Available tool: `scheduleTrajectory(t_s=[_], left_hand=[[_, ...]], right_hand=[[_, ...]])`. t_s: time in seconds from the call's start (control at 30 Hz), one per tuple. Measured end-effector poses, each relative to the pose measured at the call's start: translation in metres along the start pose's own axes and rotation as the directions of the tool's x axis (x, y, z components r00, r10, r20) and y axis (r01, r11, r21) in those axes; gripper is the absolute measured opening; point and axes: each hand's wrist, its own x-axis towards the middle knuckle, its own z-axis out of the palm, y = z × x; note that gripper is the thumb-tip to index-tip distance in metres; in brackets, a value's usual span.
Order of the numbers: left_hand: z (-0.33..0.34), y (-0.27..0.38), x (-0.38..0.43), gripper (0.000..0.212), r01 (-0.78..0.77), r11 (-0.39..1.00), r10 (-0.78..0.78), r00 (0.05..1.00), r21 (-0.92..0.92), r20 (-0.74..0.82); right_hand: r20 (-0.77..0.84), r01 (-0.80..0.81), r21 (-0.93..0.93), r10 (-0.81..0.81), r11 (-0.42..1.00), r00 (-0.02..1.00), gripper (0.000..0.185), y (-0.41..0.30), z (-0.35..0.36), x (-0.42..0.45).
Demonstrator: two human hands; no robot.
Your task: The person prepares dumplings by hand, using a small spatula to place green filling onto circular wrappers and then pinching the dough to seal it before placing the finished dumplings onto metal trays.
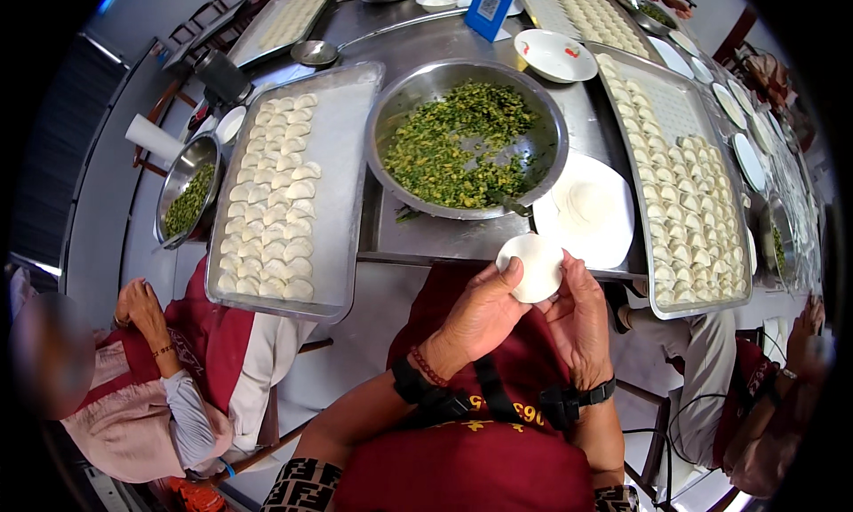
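Note:
A round, flat dumpling wrapper [533, 272] is held up over my lap, just in front of the table edge. My left hand [474, 319] grips it, thumb on top and fingers beneath. At its right edge are the fingertips of my right hand [578, 315], so both hands hold it. No filling shows on the wrapper. Beyond my hands stands a large steel bowl [466, 213] of chopped green and yellow filling [460, 159]. A dark utensil handle [510, 204] lies at its near rim. Right of it, a white plate [618, 242] carries pale round wrappers [581, 202].
A metal tray [333, 179] with rows of dumplings [270, 205] overhangs the table at left; another dumpling tray [693, 307] sits at right. Behind are a white bowl [556, 56], a ladle [314, 53] and a blue sign [491, 9]. Seated people [150, 372] flank me.

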Motion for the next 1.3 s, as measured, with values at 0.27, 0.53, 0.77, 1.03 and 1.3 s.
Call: scheduleTrajectory(t_s=[0.27,0.53,0.77,1.03,1.3], left_hand=[[-0.008,0.016,-0.021,0.049,-0.05,0.995,0.06,0.992,0.089,-0.113],[-0.02,0.04,-0.033,0.045,-0.068,0.997,0.074,0.974,0.034,-0.214],[-0.031,0.063,-0.044,0.041,-0.114,0.993,0.103,0.942,-0.013,-0.32],[-0.044,0.073,-0.042,0.037,-0.176,0.984,0.143,0.89,-0.038,-0.433],[-0.044,0.082,-0.032,0.037,-0.218,0.969,0.157,0.908,-0.119,-0.388]], right_hand=[[-0.061,-0.024,-0.551,-0.012,0.834,0.998,0.015,0.01,-0.005,0.006],[0.066,0.257,-0.722,-0.306,0.642,0.95,0.029,0.012,0.01,0.022],[0.608,0.545,-0.793,-0.407,-0.272,0.682,0.031,-0.006,0.041,0.067],[0.661,0.573,-0.746,-0.278,-0.338,0.697,0.011,-0.027,0.046,0.097],[0.474,0.431,-0.88,-0.338,-0.2,0.813,0.025,-0.051,0.045,0.134]])
